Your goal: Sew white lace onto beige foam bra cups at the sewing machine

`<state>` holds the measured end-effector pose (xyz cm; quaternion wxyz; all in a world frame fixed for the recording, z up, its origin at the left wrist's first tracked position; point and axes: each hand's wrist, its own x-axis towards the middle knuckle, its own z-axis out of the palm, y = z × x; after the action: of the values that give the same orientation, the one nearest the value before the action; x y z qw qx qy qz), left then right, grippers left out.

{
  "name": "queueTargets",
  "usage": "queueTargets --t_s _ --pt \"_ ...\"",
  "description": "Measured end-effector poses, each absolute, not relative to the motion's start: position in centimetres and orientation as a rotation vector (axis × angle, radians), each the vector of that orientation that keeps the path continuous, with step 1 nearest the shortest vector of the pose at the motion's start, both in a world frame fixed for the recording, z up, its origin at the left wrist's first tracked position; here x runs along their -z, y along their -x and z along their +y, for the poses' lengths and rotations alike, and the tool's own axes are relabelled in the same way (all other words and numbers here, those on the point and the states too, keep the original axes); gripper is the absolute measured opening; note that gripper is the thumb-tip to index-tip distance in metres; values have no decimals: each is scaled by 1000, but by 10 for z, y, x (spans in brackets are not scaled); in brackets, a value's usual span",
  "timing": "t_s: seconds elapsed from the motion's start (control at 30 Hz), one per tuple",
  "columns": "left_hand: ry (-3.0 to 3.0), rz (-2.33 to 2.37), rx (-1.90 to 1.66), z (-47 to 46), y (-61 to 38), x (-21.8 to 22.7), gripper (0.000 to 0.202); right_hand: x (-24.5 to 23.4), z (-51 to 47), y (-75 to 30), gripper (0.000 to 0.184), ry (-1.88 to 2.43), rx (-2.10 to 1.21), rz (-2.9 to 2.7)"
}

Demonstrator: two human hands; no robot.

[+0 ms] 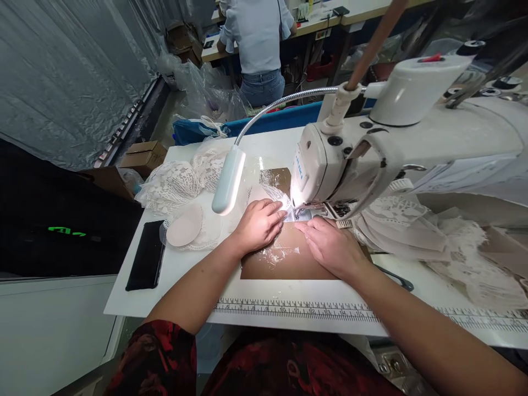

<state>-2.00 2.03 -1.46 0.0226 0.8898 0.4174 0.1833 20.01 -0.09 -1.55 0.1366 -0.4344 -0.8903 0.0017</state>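
A pale lace fabric piece (269, 191) lies under the needle area of a white sewing machine (315, 159), lit brightly by a lamp. My left hand (260, 223) presses on its near left side, fingers bent and close together. To the right of the presser foot (297, 213), my right hand (330, 242) has its thumb and fingers drawn together at the near edge of the fabric. Both hands rest over a brown sheet (284, 267) with shiny clear film on it. The fabric beneath the fingers is partly hidden.
Lace pieces (175, 181) and a round beige cup piece (185, 225) lie left, beside a black phone (145, 256). More lace (396, 225) is stacked right, near dark scissors (394, 276). A lamp (230, 180) hangs over the table. A person (262, 44) sits beyond.
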Motion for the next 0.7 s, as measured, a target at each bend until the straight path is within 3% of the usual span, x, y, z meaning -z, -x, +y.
queueTargets --t_s 0.33,0.7 --pt "-2647 1608 -628 29 37 20 33 23 4 -204 36 1137 45 -2542" --pt "-2407 2258 -341 -32 114 -40 45 22 4 -207 38 1147 27 -2589"
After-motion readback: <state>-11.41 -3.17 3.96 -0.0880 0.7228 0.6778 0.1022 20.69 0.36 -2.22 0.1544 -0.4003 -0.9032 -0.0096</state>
